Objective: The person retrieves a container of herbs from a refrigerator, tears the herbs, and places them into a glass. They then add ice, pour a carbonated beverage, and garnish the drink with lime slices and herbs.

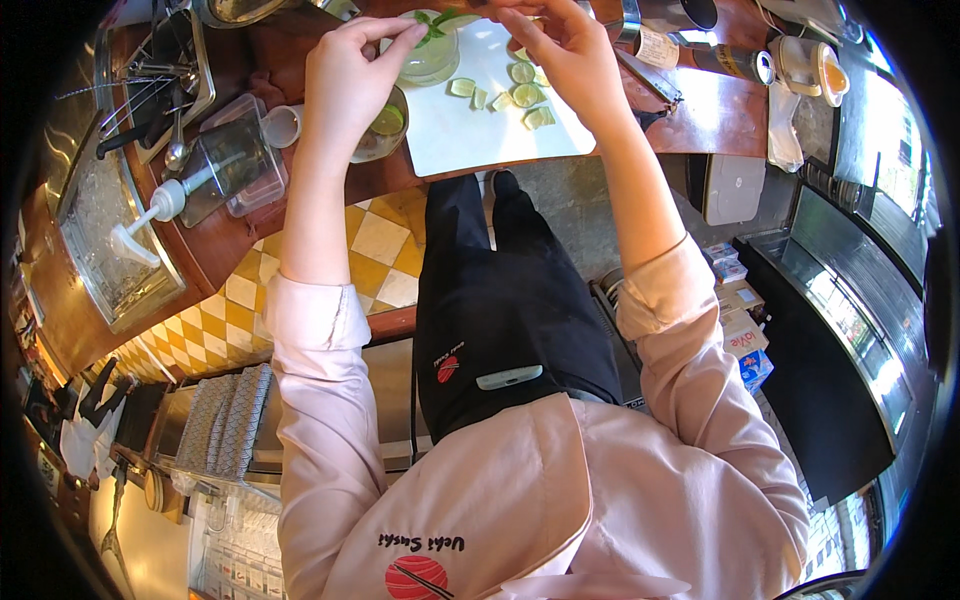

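Note:
At the board's far left stands a glass (428, 68) of pale drink, with a sprig of mint (434, 24) at its rim. My left hand (352, 70) is beside the glass, thumb and fingertips pinched on the mint's leaves. My right hand (562, 38) is over the far side of the white cutting board (470, 140), fingers curled together; the top edge cuts them off, so what they hold is unclear. Several cut lime pieces (525, 95) lie on the board below it. Nearer my left wrist, a bowl or cup (372, 150) holds a lime piece (388, 120).
To the left are a clear plastic container (262, 190), a small cup (281, 126), a pump dispenser (165, 203) and a metal ice bin (120, 260). A drink can (745, 64) lies at right, near a lidded jar (808, 72). The counter's near edge borders the board.

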The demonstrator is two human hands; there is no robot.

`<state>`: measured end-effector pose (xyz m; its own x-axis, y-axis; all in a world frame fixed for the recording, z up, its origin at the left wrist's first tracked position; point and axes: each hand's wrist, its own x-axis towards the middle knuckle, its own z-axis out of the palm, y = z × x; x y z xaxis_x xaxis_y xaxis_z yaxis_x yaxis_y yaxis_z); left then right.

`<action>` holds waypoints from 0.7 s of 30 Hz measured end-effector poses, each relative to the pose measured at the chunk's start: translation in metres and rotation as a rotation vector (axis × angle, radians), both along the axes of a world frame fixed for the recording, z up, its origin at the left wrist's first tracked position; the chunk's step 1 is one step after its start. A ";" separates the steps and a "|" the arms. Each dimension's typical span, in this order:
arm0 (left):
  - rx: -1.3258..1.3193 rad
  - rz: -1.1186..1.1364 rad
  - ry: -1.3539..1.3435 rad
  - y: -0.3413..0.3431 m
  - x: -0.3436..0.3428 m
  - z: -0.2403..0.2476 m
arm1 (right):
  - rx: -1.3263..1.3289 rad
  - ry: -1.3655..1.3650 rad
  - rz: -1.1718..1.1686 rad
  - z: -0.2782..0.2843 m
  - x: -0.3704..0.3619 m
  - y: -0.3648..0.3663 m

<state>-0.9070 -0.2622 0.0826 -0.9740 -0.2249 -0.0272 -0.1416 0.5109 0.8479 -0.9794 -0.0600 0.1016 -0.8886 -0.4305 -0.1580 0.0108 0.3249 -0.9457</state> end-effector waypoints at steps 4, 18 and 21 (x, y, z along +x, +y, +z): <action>-0.164 0.036 0.055 0.007 -0.002 0.009 | 0.050 0.108 0.029 0.002 0.001 -0.003; -0.192 0.025 0.142 0.004 0.002 0.017 | 0.258 0.365 0.057 0.005 -0.002 -0.009; -0.228 -0.006 0.188 0.005 0.001 0.014 | 0.265 0.352 0.054 0.005 -0.003 -0.012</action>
<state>-0.9061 -0.2577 0.0964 -0.9584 -0.1991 0.2046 0.0106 0.6913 0.7225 -0.9820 -0.0723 0.1067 -0.8855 -0.4630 0.0391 -0.3207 0.5481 -0.7725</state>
